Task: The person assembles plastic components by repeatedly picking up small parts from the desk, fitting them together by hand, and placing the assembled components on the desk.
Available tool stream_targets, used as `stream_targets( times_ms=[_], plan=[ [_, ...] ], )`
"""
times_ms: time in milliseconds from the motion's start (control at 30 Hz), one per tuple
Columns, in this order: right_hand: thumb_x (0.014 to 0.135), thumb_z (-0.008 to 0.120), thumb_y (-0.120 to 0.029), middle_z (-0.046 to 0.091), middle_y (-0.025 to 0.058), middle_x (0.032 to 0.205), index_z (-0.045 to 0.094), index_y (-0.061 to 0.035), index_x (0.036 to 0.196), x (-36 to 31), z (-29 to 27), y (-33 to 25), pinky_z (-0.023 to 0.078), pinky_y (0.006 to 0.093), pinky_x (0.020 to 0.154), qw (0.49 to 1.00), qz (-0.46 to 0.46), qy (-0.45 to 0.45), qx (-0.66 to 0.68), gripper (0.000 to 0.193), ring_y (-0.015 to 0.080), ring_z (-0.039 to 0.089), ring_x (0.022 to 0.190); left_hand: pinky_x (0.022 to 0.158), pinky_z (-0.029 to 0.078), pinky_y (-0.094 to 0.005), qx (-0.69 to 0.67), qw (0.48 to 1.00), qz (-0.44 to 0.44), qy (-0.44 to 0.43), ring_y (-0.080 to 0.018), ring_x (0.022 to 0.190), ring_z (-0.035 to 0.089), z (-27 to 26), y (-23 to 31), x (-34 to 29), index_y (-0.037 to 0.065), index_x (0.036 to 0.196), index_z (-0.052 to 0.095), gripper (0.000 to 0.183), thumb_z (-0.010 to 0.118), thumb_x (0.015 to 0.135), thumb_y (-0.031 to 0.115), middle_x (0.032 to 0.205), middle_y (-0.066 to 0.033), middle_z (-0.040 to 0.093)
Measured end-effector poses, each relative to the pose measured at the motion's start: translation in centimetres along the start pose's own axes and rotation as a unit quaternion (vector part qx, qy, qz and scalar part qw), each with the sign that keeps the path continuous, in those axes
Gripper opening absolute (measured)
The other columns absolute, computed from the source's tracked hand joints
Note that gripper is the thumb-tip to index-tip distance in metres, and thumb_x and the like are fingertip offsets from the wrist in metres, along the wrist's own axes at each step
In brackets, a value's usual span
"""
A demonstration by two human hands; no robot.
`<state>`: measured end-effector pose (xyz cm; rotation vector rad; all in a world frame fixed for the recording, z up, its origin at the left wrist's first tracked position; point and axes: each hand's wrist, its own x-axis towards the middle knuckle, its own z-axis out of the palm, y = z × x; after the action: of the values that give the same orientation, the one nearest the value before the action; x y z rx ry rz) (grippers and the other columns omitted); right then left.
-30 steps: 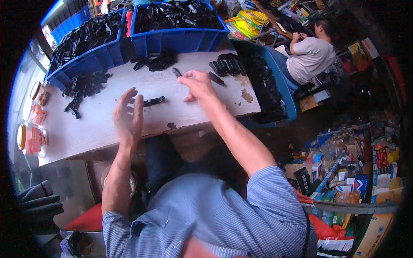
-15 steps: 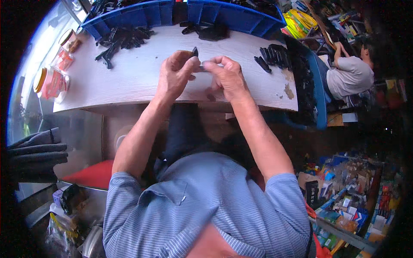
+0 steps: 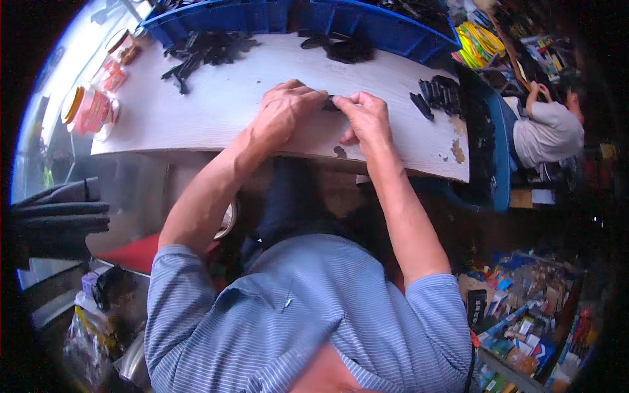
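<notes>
My left hand [image 3: 287,110] and my right hand [image 3: 368,119] meet above the near half of the white table [image 3: 216,114]. Between their fingertips is a small black part [image 3: 333,103], mostly covered, so its exact kind cannot be made out. The left hand's fingers curl over one end of it, the back of the hand turned up. Thumb and forefinger of the right hand pinch the other end. Beyond the hands lie a loose heap of black parts [image 3: 213,51] at the left and a smaller heap [image 3: 341,49] in the middle. A row of black pieces [image 3: 440,95] sits at the right.
Two blue bins [image 3: 223,21] [image 3: 386,31] holding black parts line the table's back edge. Lidded jars [image 3: 90,111] stand at the left edge. A blue crate [image 3: 501,150] is beside the right edge; beyond it sits another person [image 3: 549,131]. Cluttered goods [image 3: 524,327] fill the lower right.
My left hand has turned over, its back now up, and its fingers have closed over the black part. Both hands are nearer together. The whole view has shifted slightly.
</notes>
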<state>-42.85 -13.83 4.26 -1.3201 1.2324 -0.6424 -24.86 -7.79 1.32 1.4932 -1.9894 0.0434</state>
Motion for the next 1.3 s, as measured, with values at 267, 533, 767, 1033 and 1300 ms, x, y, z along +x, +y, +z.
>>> stream_targets(
  times_ms=[267, 533, 767, 1033, 1300],
  plan=[
    [0.082, 0.079, -0.020, 0.062, 0.0092, 0.065, 0.065, -0.0002, 0.083, 0.4, 0.5, 0.4, 0.051, 0.0369, 0.039, 0.993, -0.020, 0.067, -0.093, 0.024, 0.0186, 0.057, 0.042, 0.081, 0.051, -0.0424, 0.052, 0.998, 0.035, -0.010, -0.0249, 0.096, 0.066, -0.5, 1.2, -0.2, 0.017, 0.099, 0.072, 0.022, 0.066, 0.078, 0.020, 0.093, -0.0014, 0.073],
    [0.080, 0.082, -0.018, 0.056, 0.0032, 0.063, 0.064, -0.0018, 0.101, -0.8, -0.5, -0.4, 0.045, 0.0305, 0.035, 0.999, -0.034, 0.013, -0.023, 0.032, 0.0127, 0.048, 0.037, 0.106, 0.046, -0.0419, -0.009, 0.973, -0.104, 0.208, -0.0344, 0.125, 0.058, -2.9, -2.6, -4.2, 0.007, 0.130, 0.063, 0.055, 0.048, 0.080, -0.012, 0.131, -0.0192, 0.062],
    [0.079, 0.082, -0.019, 0.064, 0.0059, 0.071, 0.068, -0.0060, 0.108, -0.2, 1.0, -2.0, 0.045, 0.0287, 0.037, 0.977, -0.033, -0.040, -0.204, 0.035, 0.0131, 0.051, 0.040, 0.109, 0.044, -0.0444, 0.275, 0.937, -0.207, 0.065, -0.0363, 0.135, 0.049, -11.7, -13.7, -10.8, 0.005, 0.130, 0.063, 0.045, 0.064, 0.086, 0.014, 0.135, -0.0148, 0.061],
    [0.081, 0.081, -0.021, 0.063, 0.0069, 0.070, 0.066, -0.0008, 0.101, 1.1, -1.3, 0.4, 0.043, 0.0277, 0.035, 0.999, 0.014, -0.025, -0.040, 0.032, 0.0135, 0.052, 0.037, 0.110, 0.043, -0.0467, 0.209, 0.970, -0.122, -0.019, -0.0372, 0.141, 0.042, -7.8, -8.2, -7.4, 0.011, 0.131, 0.063, 0.054, 0.071, 0.078, 0.014, 0.140, -0.0147, 0.054],
    [0.080, 0.082, -0.020, 0.064, 0.0079, 0.071, 0.065, 0.0002, 0.105, -0.7, 0.9, -2.0, 0.045, 0.0306, 0.037, 0.995, -0.001, -0.027, -0.099, 0.036, 0.0131, 0.050, 0.036, 0.102, 0.044, -0.0447, 0.130, 0.990, -0.041, -0.034, -0.0297, 0.126, 0.054, -4.3, -6.3, -3.7, 0.011, 0.124, 0.067, 0.044, 0.071, 0.082, 0.021, 0.129, -0.0108, 0.063]
  ],
)
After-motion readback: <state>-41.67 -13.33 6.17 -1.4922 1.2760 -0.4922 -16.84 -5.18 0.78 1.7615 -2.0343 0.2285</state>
